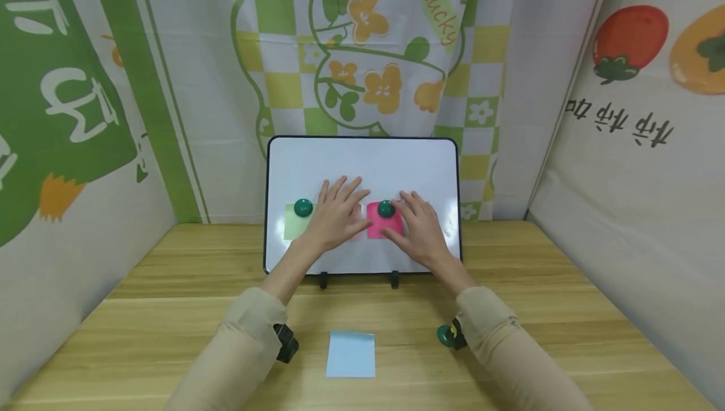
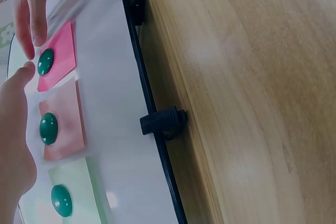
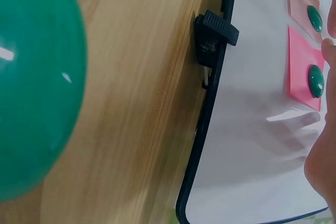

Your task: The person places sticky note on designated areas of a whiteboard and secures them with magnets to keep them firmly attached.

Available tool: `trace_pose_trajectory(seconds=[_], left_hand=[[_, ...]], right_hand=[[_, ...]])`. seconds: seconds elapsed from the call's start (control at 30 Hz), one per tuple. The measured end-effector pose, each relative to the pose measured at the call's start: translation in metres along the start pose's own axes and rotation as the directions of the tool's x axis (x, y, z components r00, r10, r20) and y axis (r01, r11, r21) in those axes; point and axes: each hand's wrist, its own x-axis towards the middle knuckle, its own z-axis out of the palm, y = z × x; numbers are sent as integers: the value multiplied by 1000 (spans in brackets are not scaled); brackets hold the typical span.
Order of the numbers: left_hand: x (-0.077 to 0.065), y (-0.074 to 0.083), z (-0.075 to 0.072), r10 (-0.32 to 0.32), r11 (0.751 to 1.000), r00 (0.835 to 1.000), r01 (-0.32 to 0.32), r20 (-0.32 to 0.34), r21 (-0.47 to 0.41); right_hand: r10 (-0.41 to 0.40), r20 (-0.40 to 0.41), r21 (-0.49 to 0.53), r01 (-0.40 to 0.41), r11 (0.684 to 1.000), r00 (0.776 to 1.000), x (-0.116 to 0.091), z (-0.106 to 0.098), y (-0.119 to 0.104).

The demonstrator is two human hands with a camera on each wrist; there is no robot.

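My left hand [image 1: 334, 219], fingers spread, is in front of the whiteboard [image 1: 362, 165] and overlaps the salmon sticky note [image 2: 63, 132] in the head view. A green magnet [image 2: 49, 128] sits on that note. The right hand [image 1: 421, 231] is at the right side of the hot pink sticky note [image 1: 374, 228], with fingertips close by its green magnet [image 1: 386, 209] and nothing gripped. At the left, a pale green sticky note [image 1: 294, 228] carries another green magnet [image 1: 303, 208]. In the left wrist view, the left thumb [image 2: 23, 74] points toward the hot pink note.
Black clip feet [image 1: 323, 281] support the board on the wooden table [image 1: 198, 323]. A light blue sticky note [image 1: 351, 355] lies in front of it. By the right sleeve is one more green magnet [image 1: 445, 336], large in the right wrist view. Printed curtains [image 1: 198, 84] enclose the table.
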Motion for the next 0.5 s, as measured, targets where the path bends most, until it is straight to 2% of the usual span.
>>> trace_pose_trajectory(seconds=[0.2,0.5], left_hand=[[-4,0,-4,-5,1000,999,4,-32,-24],[-15,-4,-1,-9,998,999,7,-46,-55]], right_hand=[[-10,1,21,10,1000,1000,-1,-3,-2],[20,35,14,-20,1000,999,-8,-4,2]])
